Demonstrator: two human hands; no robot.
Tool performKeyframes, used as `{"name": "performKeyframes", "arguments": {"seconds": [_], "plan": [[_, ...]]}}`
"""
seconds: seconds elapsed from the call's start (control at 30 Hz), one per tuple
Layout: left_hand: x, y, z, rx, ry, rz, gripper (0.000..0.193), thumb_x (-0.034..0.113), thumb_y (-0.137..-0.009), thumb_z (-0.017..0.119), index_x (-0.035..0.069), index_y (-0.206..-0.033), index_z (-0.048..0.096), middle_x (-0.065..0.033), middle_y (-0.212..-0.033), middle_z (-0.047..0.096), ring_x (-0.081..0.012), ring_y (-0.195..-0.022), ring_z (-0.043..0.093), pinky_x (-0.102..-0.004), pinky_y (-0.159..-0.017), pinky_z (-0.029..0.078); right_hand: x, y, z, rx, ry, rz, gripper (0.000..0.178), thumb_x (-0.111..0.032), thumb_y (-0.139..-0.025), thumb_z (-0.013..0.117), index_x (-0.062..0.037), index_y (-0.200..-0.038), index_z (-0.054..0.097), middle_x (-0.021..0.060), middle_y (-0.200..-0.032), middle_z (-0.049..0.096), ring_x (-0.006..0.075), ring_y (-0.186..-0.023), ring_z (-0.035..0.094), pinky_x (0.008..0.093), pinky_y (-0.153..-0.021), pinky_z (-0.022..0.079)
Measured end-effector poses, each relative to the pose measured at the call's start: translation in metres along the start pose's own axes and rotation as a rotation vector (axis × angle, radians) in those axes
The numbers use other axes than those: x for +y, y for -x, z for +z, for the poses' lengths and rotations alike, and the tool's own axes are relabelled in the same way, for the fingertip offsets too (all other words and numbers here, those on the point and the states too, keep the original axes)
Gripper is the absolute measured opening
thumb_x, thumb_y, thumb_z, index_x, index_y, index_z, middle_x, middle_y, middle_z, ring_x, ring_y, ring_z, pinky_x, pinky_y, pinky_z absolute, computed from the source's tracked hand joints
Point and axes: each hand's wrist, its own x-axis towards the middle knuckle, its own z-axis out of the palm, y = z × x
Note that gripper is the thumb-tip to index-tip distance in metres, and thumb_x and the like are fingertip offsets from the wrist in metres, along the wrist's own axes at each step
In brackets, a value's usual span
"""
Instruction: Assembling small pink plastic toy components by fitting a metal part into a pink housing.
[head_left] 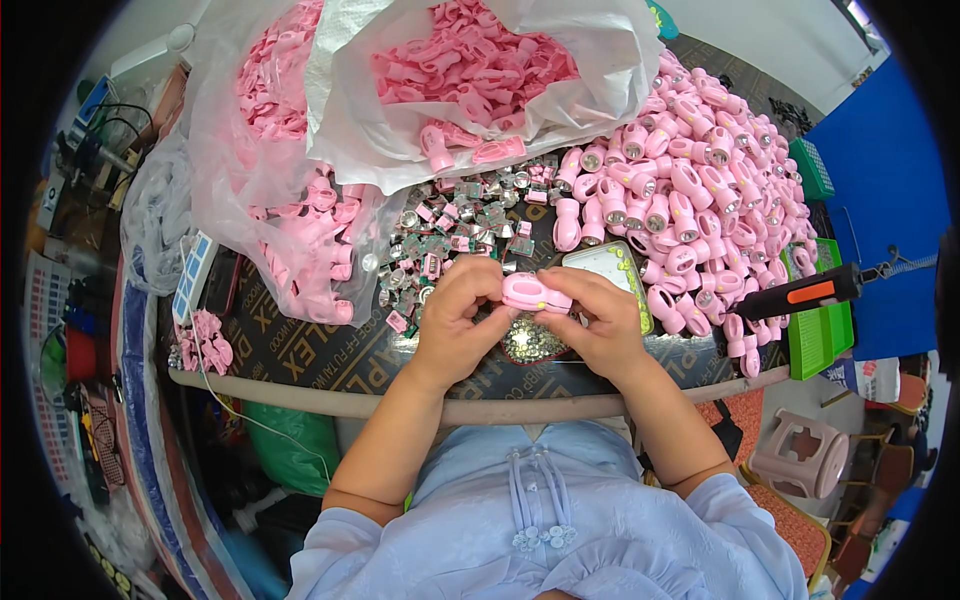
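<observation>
Between my two hands, above the table's front part, is a small pink flashlight (532, 292) with a yellow-green button. My left hand (462, 318) pinches its left end with thumb and fingers. The right end is gripped by my right hand (592, 320). Just below lies a container of small shiny metal pieces (533, 340). A shallow tray (606, 262) with small yellow-green parts sits behind my right hand. Behind and left of my hands, small silvery reflector pieces with pink and green parts (460, 225) are scattered.
A large heap of pink flashlights (690, 190) covers the right side. White bags of pink shells (480, 60) stand at the back. An electric screwdriver (800, 294) hangs at right by a green basket (822, 330). A power strip (194, 278) lies left.
</observation>
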Motion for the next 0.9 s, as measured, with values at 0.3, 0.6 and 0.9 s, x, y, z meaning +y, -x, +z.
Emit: {"name": "performKeyframes", "arguments": {"seconds": [0.3,0.6,0.9], "plan": [[0.01,-0.003,0.006,0.049,0.068,-0.049,0.021,-0.005,-0.08,0.074,0.005,-0.092,0.06,-0.0059,-0.106,0.057,-0.0115,-0.092,0.057,-0.0243,-0.073,0.047,0.002,0.001,0.0,0.005,-0.057,0.022,0.044,-0.006,-0.077,0.084,-0.0043,-0.119,0.072,0.0163,-0.112,0.071,0.0223,-0.097,0.071,0.0306,-0.081,0.058],[0.021,-0.002,0.022,-0.347,-1.082,0.171,0.011,0.007,-0.071,0.068,0.008,-0.081,0.066,-0.0056,-0.087,0.06,-0.0267,-0.089,0.055,-0.0416,-0.078,0.045,0.012,0.002,-0.01,0.052,-0.31,0.192,0.048,0.011,-0.082,0.073,0.0065,-0.128,0.061,0.0151,-0.127,0.061,0.0191,-0.113,0.062,0.03,-0.094,0.054],[0.015,-0.005,0.016,-0.161,-0.826,0.095,0.011,0.006,-0.076,0.074,0.006,-0.084,0.067,-0.0071,-0.087,0.068,-0.0268,-0.081,0.064,-0.0385,-0.073,0.05,0.02,0.003,-0.017,0.019,-0.192,0.189,0.047,0.009,-0.082,0.074,0.0056,-0.127,0.062,0.0137,-0.126,0.062,0.0178,-0.113,0.062,0.0287,-0.093,0.054]]}}
